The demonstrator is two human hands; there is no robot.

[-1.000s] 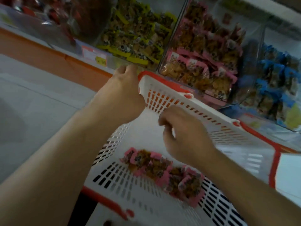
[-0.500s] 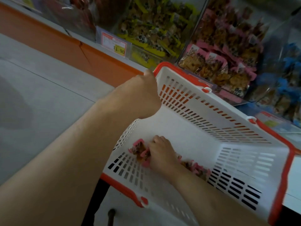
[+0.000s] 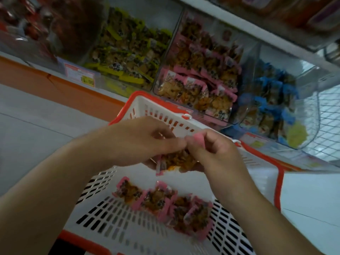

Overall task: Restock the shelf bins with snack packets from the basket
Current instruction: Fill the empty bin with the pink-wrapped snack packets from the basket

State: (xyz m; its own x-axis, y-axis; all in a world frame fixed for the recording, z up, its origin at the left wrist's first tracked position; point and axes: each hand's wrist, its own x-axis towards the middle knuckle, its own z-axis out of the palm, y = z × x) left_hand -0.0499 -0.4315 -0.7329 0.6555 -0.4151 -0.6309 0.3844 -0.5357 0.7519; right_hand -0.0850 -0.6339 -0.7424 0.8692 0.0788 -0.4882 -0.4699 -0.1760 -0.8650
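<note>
Hands meet above the white basket: left hand and right hand both pinch one pink-edged snack packet, its long axis roughly level, left to right. More packets lie below.

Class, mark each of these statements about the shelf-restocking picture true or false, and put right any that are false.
1. Both hands hold pink-edged packets above the basket. True: the left hand and the right hand grip the held packets over the basket.
2. The basket has no packets left in it. False: a row of pink-edged packets lies on its floor.
3. The bin of pink packets stands between the yellow and the blue ones. True: the pink bin has the yellow bin on one side and the blue bin on the other.
4. The basket rim is blue. False: it is red-orange.
</note>
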